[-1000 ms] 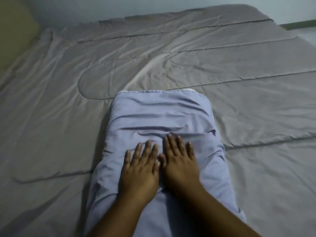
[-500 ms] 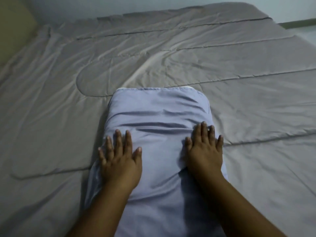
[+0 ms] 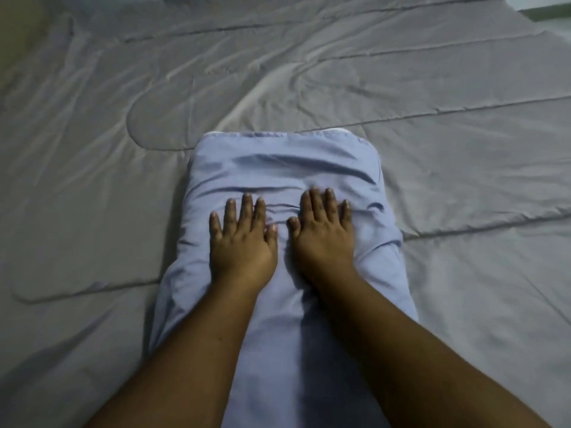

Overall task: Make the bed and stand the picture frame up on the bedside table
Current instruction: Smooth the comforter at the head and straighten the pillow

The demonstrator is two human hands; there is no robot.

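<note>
A pale blue pillow [image 3: 284, 162] lies lengthwise on the grey quilted bedspread [image 3: 448, 168], its far end pointing away from me. My left hand [image 3: 242, 239] presses flat on the pillow's middle, fingers straight and slightly spread. Beside it my right hand [image 3: 321, 233] also lies flat on the pillow, palm down, with creases in the fabric between the two hands. Neither hand grips anything. No picture frame or bedside table is in view.
The bedspread covers the whole bed, with wrinkles and stitched curved seams [image 3: 148, 143] on the left and far side. A strip of wall or floor edge [image 3: 550, 12] shows at the top right corner.
My hands slid from the pillow's middle out to its two sides, then came back toward the middle, where they now lie a little apart. The pillow stayed in place.
</note>
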